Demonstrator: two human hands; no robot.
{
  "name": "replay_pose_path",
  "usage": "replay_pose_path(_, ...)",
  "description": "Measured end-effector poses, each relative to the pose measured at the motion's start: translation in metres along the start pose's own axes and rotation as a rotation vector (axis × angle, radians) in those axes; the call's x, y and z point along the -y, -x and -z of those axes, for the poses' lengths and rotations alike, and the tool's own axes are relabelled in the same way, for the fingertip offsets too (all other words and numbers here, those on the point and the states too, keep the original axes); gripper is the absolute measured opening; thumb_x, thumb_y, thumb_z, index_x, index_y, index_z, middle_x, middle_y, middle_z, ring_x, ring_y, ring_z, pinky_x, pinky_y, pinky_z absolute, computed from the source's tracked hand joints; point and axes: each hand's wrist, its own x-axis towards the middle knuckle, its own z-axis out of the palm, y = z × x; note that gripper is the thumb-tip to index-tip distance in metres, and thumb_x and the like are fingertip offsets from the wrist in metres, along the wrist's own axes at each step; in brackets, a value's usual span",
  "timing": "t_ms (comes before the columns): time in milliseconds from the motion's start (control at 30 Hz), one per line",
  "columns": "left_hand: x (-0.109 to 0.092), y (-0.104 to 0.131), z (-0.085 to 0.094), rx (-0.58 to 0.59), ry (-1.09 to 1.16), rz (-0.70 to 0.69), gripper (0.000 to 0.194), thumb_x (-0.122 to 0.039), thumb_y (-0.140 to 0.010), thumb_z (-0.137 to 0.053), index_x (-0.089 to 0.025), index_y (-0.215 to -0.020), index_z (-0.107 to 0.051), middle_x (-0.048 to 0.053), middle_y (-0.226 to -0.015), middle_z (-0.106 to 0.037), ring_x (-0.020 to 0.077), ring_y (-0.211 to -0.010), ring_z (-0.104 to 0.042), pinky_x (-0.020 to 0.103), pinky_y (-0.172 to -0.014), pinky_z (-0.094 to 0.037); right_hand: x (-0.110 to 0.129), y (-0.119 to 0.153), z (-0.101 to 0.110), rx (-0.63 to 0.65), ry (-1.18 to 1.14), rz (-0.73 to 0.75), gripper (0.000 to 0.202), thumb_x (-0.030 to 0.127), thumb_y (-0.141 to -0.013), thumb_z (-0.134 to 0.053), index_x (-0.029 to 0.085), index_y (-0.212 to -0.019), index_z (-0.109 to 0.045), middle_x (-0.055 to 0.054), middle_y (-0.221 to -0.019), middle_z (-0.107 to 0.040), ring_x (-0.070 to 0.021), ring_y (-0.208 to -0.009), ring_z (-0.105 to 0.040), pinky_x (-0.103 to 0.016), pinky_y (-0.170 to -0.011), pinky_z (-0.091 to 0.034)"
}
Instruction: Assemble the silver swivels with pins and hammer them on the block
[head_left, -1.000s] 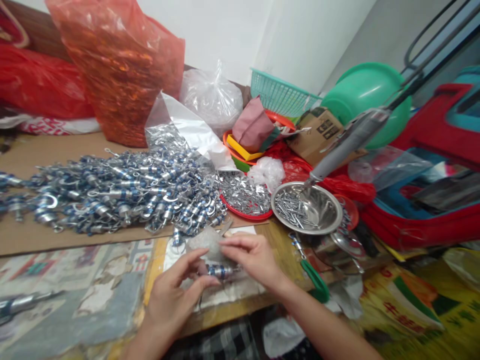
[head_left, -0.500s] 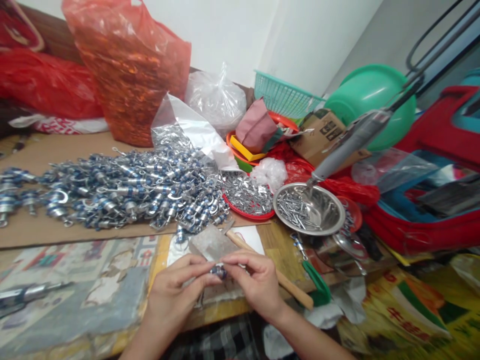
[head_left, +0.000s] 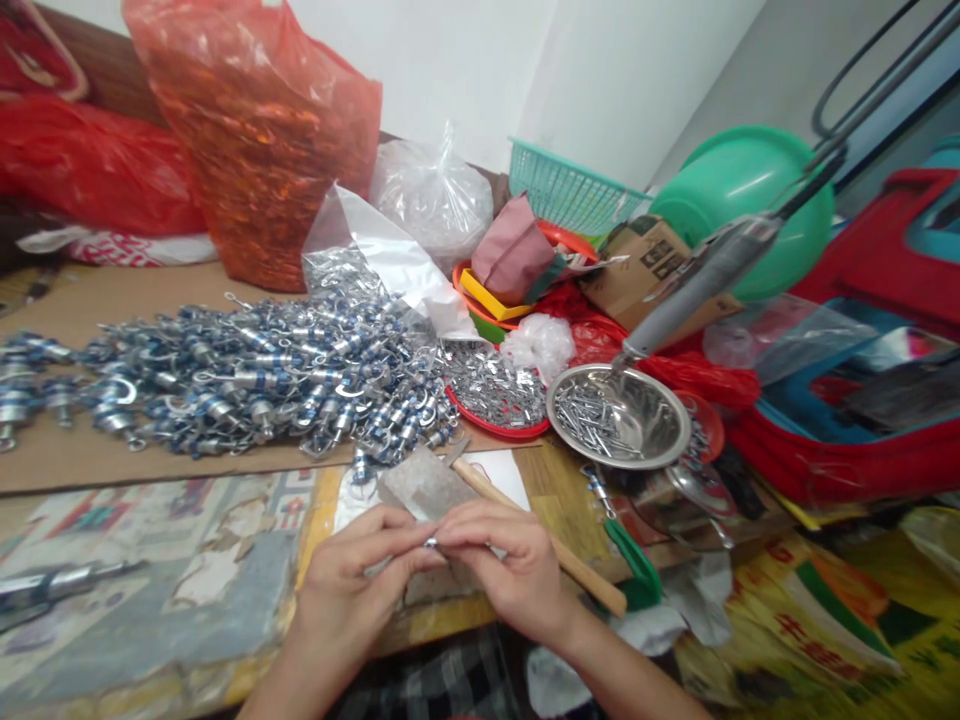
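Note:
My left hand and my right hand meet above the front edge of the table. Between their pinched fingertips is a small blue-and-silver metal fitting, almost wholly covered by the fingers. Just beyond the hands lies a grey metal block on a white sheet. A hammer rests beside it, its wooden handle running under my right hand toward the lower right. Behind, a large heap of similar blue-and-silver metal fittings covers a piece of cardboard.
Right of the heap stand a red tray of small metal pieces and a steel bowl of metal pins. A grey-handled tool slants down above the bowl. A green-handled object lies by the table edge; a red bag stands behind.
The fingers of my right hand have closed further over the fitting and shifted slightly left, so less of its blue part shows. My left hand has barely moved.

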Motion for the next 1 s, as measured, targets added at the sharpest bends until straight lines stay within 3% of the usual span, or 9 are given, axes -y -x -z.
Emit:
replay_pose_path(167,-0.002,0.000,0.003,-0.008,0.069,0.122,0.012,-0.029,-0.068,-0.062,-0.024,-0.063,-0.072,0.001,-0.064,-0.068,0.0167,-0.063,-0.062,0.022,-0.059,-0.048,-0.004,0.009,0.009,0.034,0.345,0.370,0.026,0.010,-0.078,-0.056,0.017,-0.103,-0.059,-0.009,-0.091,-0.065,-0.0171,-0.083,-0.061,-0.028,-0.070,-0.052)
replay_pose_path(267,-0.005,-0.001,0.002,-0.001,-0.040,0.069,0.015,-0.030,-0.071,-0.060,-0.023,-0.061,-0.069,0.001,-0.065,-0.066,0.0170,-0.064,-0.061,0.023,-0.061,-0.047,-0.004,0.010,0.015,0.115,0.509,0.551,0.024,0.007,-0.082,-0.045,0.014,-0.100,-0.060,-0.012,-0.091,-0.066,-0.0183,-0.085,-0.062,-0.029,-0.070,-0.052)
replay_pose_path(367,-0.007,-0.001,0.000,-0.046,-0.105,-0.037,0.013,-0.029,-0.070,-0.060,-0.024,-0.063,-0.069,0.002,-0.073,-0.067,0.0190,-0.073,-0.062,0.024,-0.068,-0.047,-0.001,0.007,0.018,0.115,0.529,0.595,0.023,0.009,-0.083,-0.044,0.012,-0.098,-0.061,-0.014,-0.093,-0.067,-0.0201,-0.090,-0.062,-0.031,-0.073,-0.052)
replay_pose_path(500,-0.008,0.002,0.001,-0.055,-0.092,-0.012,0.014,-0.031,-0.070,-0.059,-0.024,-0.064,-0.070,0.003,-0.079,-0.071,0.0208,-0.079,-0.063,0.026,-0.073,-0.048,-0.001,0.007,0.011,-0.008,0.422,0.476,0.025,0.006,-0.078,-0.050,0.018,-0.094,-0.065,-0.010,-0.093,-0.068,-0.0163,-0.082,-0.064,-0.026,-0.068,-0.053)
replay_pose_path(633,-0.006,0.007,-0.002,-0.015,0.107,0.293,0.017,-0.036,-0.064,-0.066,-0.022,-0.072,-0.071,0.002,-0.074,-0.073,0.0207,-0.071,-0.066,0.026,-0.065,-0.052,-0.002,0.013,-0.004,-0.138,0.200,0.264,0.015,0.011,-0.074,-0.062,0.017,-0.085,-0.070,-0.009,-0.084,-0.069,-0.0143,-0.069,-0.066,-0.021,-0.063,-0.054)
replay_pose_path(767,0.000,0.012,-0.009,-0.105,0.435,0.441,0.054,-0.031,-0.052,-0.076,-0.022,-0.104,-0.061,0.001,-0.084,-0.073,0.0194,-0.081,-0.066,0.023,-0.069,-0.053,0.000,0.009,-0.004,-0.058,0.122,0.014,0.010,0.020,-0.071,-0.067,0.014,-0.078,-0.072,-0.008,-0.072,-0.070,-0.0145,-0.064,-0.065,-0.020,-0.058,-0.053)
replay_pose_path(867,0.002,0.011,-0.011,-0.118,0.463,0.482,0.063,-0.031,-0.054,-0.076,-0.020,-0.112,-0.052,0.002,-0.078,-0.071,0.0187,-0.080,-0.066,0.023,-0.070,-0.053,-0.012,-0.013,0.017,0.129,0.356,-0.131,0.010,0.024,-0.075,-0.065,0.018,-0.079,-0.072,-0.002,-0.076,-0.070,-0.0111,-0.070,-0.065,-0.016,-0.065,-0.052)
replay_pose_path(933,0.001,0.008,-0.010,-0.080,0.471,0.503,0.069,-0.031,-0.055,-0.076,-0.020,-0.117,-0.046,0.001,-0.073,-0.069,0.0195,-0.077,-0.066,0.024,-0.069,-0.052,-0.030,-0.038,0.038,0.098,0.730,-0.236,0.016,0.024,-0.083,-0.055,0.020,-0.089,-0.069,0.000,-0.091,-0.069,-0.0094,-0.085,-0.063,-0.016,-0.079,-0.047)
replay_pose_path(1000,-0.002,0.005,-0.009,-0.031,0.500,0.510,0.073,-0.031,-0.056,-0.075,-0.020,-0.119,-0.040,0.000,-0.070,-0.068,0.0200,-0.073,-0.067,0.026,-0.068,-0.052,-0.056,-0.064,0.058,0.052,0.883,-0.318,0.025,0.016,-0.089,-0.043,0.016,-0.102,-0.064,-0.005,-0.107,-0.064,-0.0126,-0.099,-0.058,-0.023,-0.089,-0.043)
